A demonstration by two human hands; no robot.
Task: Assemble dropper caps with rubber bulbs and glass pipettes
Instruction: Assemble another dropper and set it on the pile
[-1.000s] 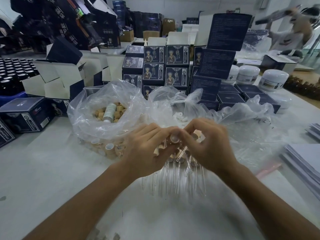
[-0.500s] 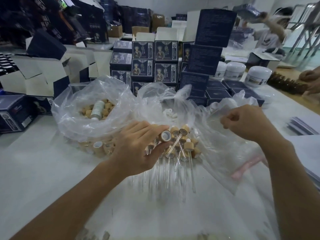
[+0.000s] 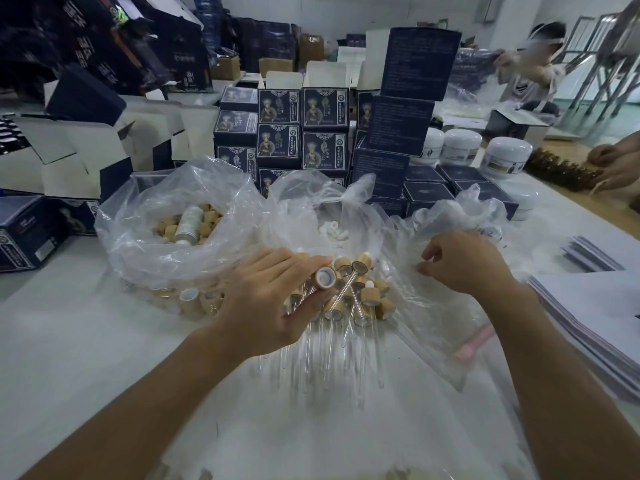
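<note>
My left hand (image 3: 273, 299) grips a bamboo dropper cap (image 3: 323, 277) between thumb and fingers, its white-lined opening facing me. Just right of it lies a pile of assembled droppers (image 3: 367, 296), their glass pipettes (image 3: 377, 351) pointing toward me. My right hand (image 3: 464, 261) hovers over a crumpled clear plastic bag (image 3: 433, 306) to the right, fingers loosely curled, nothing visible in them. A clear bag of loose bamboo caps (image 3: 204, 220) sits at the left. White rubber bulbs (image 3: 334, 232) lie in the middle bag.
Stacked navy boxes (image 3: 301, 133) stand behind the bags, with white jars (image 3: 509, 157) to their right. Paper leaflets (image 3: 588, 306) are piled at the right edge. Another person's hands (image 3: 616, 168) work on amber bottles (image 3: 561, 169) at far right.
My right hand let go of the cap and moved away to the right, over the plastic bag. My left hand kept hold of the cap.
</note>
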